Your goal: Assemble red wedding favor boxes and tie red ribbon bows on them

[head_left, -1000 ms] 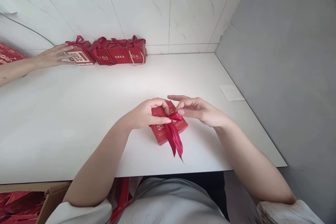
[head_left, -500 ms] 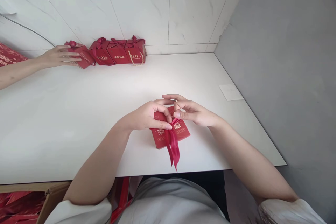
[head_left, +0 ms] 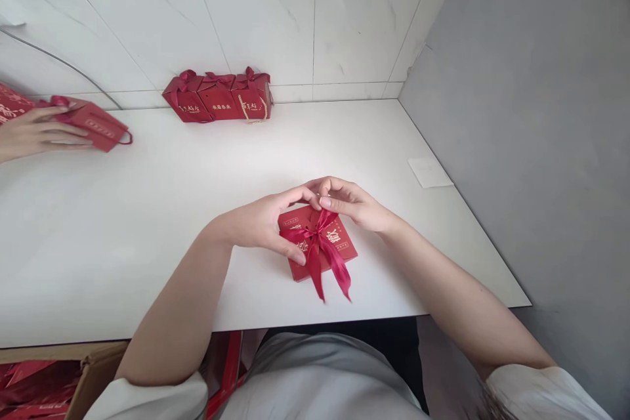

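A flat red gift box point(head_left: 339, 251) with gold print lies on the white table point(head_left: 197, 210) near its front edge. A dark red ribbon point(head_left: 319, 249) is tied over it in a bow, its two tails hanging toward me. My left hand point(head_left: 266, 220) curls around the box's left side, thumb and fingers pinching the ribbon. My right hand point(head_left: 352, 202) meets it at the box's far edge, fingers pinched on the ribbon too.
Three finished red boxes point(head_left: 219, 96) with bows stand in a row against the tiled back wall. Another person's hand point(head_left: 27, 134) at the far left holds a red box point(head_left: 93, 123). A white paper slip point(head_left: 429, 172) lies at right. A carton of red packaging point(head_left: 39, 384) sits below left.
The ribbon loops have spread into a bow and the tails have parted. The other person's hand has lifted one box out of the back row and drawn it left.
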The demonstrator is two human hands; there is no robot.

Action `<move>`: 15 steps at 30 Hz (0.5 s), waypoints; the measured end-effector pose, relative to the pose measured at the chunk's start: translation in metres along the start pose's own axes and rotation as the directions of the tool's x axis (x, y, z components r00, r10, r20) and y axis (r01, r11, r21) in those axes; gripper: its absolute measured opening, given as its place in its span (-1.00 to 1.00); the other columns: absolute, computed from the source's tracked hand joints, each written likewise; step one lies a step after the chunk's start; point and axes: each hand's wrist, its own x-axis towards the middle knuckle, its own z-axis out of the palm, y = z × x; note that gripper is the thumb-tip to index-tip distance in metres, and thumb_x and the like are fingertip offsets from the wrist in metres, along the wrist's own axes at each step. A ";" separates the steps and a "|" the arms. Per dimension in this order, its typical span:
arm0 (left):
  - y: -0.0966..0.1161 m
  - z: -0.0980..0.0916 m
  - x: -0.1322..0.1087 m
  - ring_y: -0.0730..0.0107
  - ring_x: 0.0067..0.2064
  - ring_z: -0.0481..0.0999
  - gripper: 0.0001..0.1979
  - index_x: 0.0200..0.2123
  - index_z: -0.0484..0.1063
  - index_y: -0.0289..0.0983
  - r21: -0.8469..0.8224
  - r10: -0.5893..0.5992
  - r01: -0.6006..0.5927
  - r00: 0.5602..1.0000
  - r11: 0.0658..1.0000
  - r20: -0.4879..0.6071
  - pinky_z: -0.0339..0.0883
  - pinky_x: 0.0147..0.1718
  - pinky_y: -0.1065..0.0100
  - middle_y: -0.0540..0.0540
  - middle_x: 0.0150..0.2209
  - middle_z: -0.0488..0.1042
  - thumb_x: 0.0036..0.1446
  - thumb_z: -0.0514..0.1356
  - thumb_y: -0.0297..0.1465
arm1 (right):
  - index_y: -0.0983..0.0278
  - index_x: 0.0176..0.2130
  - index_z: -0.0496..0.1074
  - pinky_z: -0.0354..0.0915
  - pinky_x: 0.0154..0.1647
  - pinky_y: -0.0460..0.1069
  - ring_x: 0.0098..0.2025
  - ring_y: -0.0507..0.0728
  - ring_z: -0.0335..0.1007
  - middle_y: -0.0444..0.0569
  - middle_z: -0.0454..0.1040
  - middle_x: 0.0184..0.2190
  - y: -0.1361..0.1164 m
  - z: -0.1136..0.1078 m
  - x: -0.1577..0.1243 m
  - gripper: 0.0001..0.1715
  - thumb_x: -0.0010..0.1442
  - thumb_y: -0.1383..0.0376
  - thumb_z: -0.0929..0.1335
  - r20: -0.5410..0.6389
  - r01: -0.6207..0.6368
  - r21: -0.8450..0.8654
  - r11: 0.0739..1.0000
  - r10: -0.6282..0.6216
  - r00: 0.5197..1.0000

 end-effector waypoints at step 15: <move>-0.001 -0.025 -0.018 -0.01 0.34 0.14 -0.72 -0.23 0.53 -0.11 0.263 -0.030 0.037 0.999 0.964 -0.032 0.05 0.29 0.01 -0.03 0.32 0.20 0.00 0.38 -0.15 | -0.06 0.42 -0.19 0.01 0.37 0.29 0.44 0.30 -0.09 0.04 -0.02 0.42 -0.030 -0.025 -0.024 0.39 -0.11 0.19 0.61 0.345 0.061 -0.380 0.923 0.080 0.935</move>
